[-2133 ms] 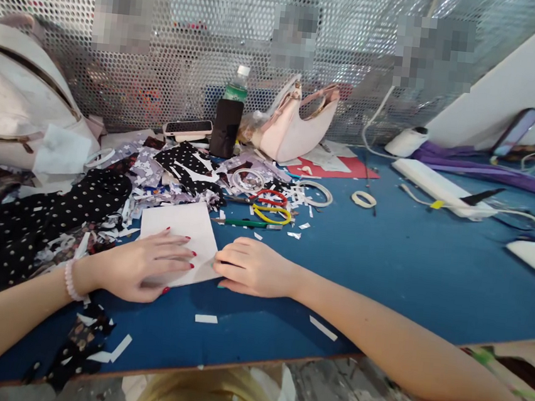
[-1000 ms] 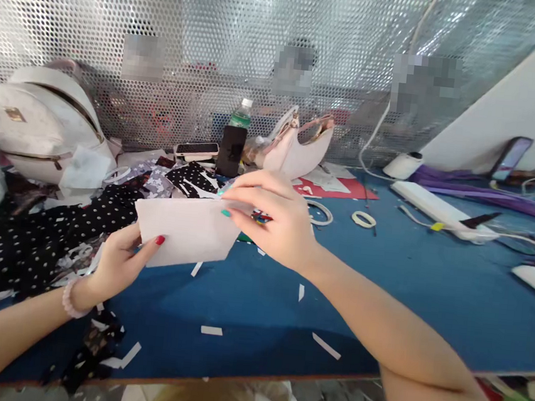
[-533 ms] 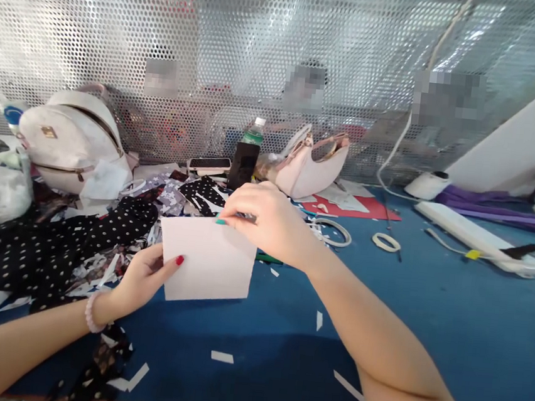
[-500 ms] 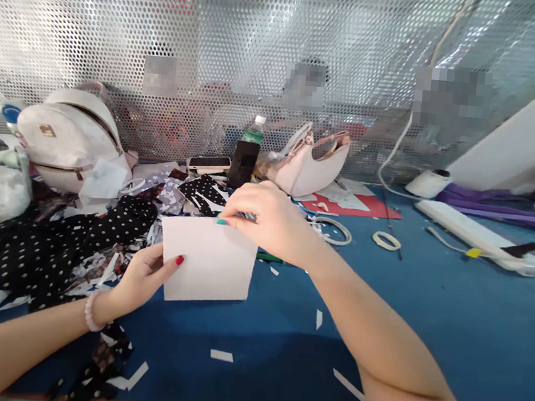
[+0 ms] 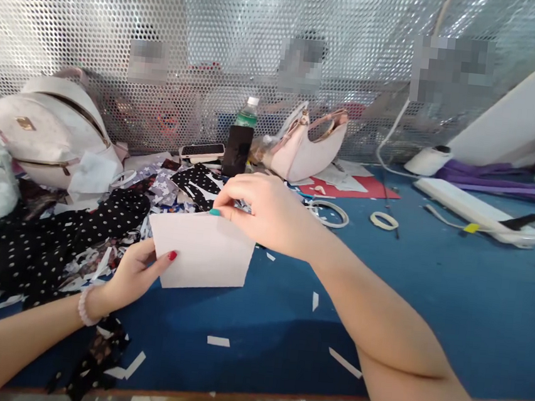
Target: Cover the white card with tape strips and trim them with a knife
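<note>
A pale, stiff rectangular sheet (image 5: 205,254), like card or paper, is held up above the blue table. My left hand (image 5: 140,269) grips its left side, thumb with red nail on the near face and the fingers behind. At the top edge, my right hand (image 5: 264,213) pinches the sheet between thumb and bent fingers; the thumb nail is teal. What lies behind the sheet is hidden. Black polka-dot fabric (image 5: 104,222) and fabric scraps lie to the left of my left hand.
A white backpack (image 5: 56,133), a phone (image 5: 202,152), a bottle (image 5: 247,111) and a pale handbag (image 5: 307,151) stand along the perforated metal screen (image 5: 245,41). Tape rolls (image 5: 383,221) and a white power strip (image 5: 479,211) lie right. Paper strips (image 5: 218,341) dot the blue table (image 5: 428,304).
The camera view has shifted slightly, so the scene sits a little higher and further left. The sheet's top edge now tilts more toward me. Both hands keep their hold on it.
</note>
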Tool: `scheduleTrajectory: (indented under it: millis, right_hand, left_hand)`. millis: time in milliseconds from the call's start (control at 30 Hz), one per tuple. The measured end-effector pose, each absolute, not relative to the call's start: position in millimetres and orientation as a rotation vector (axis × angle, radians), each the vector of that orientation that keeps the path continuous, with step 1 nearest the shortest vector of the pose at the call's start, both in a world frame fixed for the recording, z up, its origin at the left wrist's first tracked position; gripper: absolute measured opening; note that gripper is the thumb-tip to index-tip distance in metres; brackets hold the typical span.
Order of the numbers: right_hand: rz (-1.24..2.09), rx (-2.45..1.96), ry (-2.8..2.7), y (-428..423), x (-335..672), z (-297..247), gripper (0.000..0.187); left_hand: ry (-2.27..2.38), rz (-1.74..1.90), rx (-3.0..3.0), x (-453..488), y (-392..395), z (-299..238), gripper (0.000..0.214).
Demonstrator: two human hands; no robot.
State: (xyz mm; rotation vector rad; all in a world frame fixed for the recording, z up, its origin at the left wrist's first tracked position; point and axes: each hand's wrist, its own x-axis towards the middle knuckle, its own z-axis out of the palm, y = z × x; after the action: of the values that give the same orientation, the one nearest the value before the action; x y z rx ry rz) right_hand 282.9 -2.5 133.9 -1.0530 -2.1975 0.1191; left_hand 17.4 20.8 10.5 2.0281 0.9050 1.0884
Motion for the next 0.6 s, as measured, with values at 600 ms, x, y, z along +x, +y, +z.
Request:
scheduleTrajectory:
  millis: [600]
  right_hand:
    - [-0.386,-0.942,-1.996,-14.6,302.6,144.6,0.025]
  left_hand:
    - [0.880,1.068,2.119,20.1,18.9,16.9,0.032]
